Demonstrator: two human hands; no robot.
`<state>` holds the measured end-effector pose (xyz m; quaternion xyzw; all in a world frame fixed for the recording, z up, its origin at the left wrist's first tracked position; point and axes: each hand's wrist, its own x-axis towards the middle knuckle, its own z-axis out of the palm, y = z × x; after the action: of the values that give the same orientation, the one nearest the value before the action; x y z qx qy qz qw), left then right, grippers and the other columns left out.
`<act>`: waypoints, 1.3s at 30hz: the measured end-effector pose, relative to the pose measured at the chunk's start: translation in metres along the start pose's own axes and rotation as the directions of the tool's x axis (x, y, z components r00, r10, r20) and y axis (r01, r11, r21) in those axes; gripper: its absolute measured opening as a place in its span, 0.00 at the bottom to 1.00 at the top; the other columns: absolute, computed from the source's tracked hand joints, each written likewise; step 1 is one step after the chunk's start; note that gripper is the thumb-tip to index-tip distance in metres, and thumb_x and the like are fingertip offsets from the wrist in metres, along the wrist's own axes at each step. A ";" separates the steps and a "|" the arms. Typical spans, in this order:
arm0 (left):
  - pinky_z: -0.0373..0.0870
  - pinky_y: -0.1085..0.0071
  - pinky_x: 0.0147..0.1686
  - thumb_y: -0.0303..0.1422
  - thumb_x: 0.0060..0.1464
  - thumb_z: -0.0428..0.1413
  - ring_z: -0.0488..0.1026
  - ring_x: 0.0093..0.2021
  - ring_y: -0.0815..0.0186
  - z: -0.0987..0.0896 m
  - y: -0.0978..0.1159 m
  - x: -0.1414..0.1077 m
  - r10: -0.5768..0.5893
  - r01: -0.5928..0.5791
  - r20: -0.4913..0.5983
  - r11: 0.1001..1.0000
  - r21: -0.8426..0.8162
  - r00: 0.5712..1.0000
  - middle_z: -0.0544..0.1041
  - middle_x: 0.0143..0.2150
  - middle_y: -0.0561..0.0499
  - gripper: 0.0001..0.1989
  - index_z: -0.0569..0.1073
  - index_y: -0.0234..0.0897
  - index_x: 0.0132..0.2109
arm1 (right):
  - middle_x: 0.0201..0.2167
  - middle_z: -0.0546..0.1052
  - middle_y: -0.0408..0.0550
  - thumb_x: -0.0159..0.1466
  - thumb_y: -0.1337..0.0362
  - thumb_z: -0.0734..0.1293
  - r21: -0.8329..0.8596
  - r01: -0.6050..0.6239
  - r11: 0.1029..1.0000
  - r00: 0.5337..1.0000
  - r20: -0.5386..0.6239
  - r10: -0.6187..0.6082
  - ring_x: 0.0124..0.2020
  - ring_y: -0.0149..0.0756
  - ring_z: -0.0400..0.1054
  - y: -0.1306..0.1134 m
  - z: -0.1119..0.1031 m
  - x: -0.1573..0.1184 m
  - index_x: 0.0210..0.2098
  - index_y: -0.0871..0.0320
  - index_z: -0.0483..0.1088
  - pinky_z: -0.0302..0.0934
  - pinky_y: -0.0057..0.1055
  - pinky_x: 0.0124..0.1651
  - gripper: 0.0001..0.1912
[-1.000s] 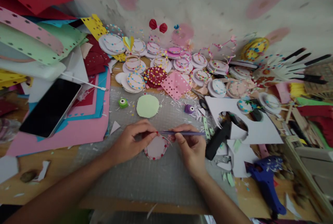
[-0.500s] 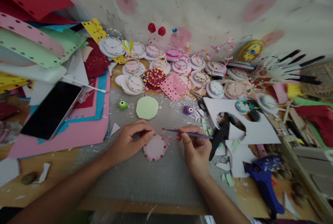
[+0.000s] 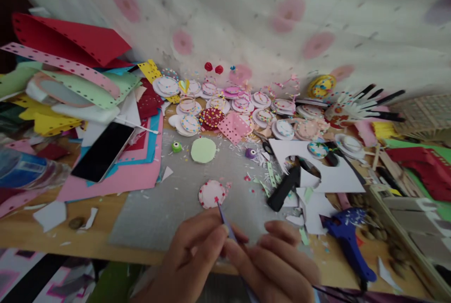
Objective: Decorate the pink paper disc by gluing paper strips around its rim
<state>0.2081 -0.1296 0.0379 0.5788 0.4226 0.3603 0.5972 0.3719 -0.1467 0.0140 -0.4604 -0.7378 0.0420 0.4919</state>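
Both my hands meet low in the middle of the head view. My right hand (image 3: 275, 260) grips a thin purple pointed tool (image 3: 226, 221), its tip slanting up and away. The fingers of my left hand (image 3: 197, 246) are pinched against the tool's front part; whether they hold anything else is hidden. Just beyond the tip, on the grey mat (image 3: 148, 218), lies a small pale pink disc (image 3: 211, 192) edged with red bits, with pink pieces at its right side. Behind it rests a light green paper disc (image 3: 203, 150), between a green punch (image 3: 176, 146) and a purple punch (image 3: 251, 153).
Small decorated paper hats (image 3: 190, 124) stand crowded along the back. Left are a phone (image 3: 102, 152), coloured paper sheets (image 3: 105, 190) and a plastic bottle (image 3: 28, 169). Right are a black-handled tool (image 3: 284, 189), cut white paper (image 3: 338, 171) and a blue glue gun (image 3: 352, 242).
Both hands have come together and drawn nearer to me, away from the pink disc's sides. The purple tool has swung from lying sideways to pointing forward. The view has shifted.
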 end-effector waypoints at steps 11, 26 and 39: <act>0.63 0.71 0.32 0.38 0.64 0.44 0.65 0.29 0.67 0.012 -0.012 -0.009 0.035 -0.025 -0.143 0.997 0.075 0.989 0.65 0.27 0.52 0.19 0.66 0.38 0.26 | 0.39 0.73 0.50 0.60 0.75 0.62 0.001 0.125 0.992 0.976 0.177 -0.123 0.42 0.39 0.70 0.015 -0.037 -0.032 0.53 0.55 0.68 0.67 0.38 0.44 0.22; 0.57 0.72 0.26 0.45 0.65 0.42 0.58 0.24 0.68 -0.009 -0.029 -0.021 -0.006 0.020 -0.100 0.990 0.139 0.995 0.59 0.23 0.55 0.22 0.57 0.40 0.24 | 0.35 0.73 0.73 0.55 0.52 0.60 -0.864 -0.474 0.171 0.699 -0.251 0.669 0.40 0.67 0.69 0.126 -0.123 -0.121 0.49 0.78 0.65 0.63 0.51 0.39 0.34; 0.59 0.74 0.26 0.43 0.66 0.41 0.58 0.23 0.69 -0.010 -0.030 -0.021 0.029 -0.008 -0.118 0.985 0.171 0.993 0.60 0.23 0.55 0.22 0.57 0.39 0.24 | 0.29 0.76 0.64 0.57 0.48 0.61 -0.669 -0.739 0.077 0.483 -0.448 0.752 0.32 0.62 0.72 0.096 -0.142 -0.075 0.47 0.65 0.72 0.63 0.48 0.31 0.29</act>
<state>0.1892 -0.1472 0.0098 0.6090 0.4816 0.3625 0.5155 0.5489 -0.2011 -0.0141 -0.9343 -0.3296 -0.0487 0.1267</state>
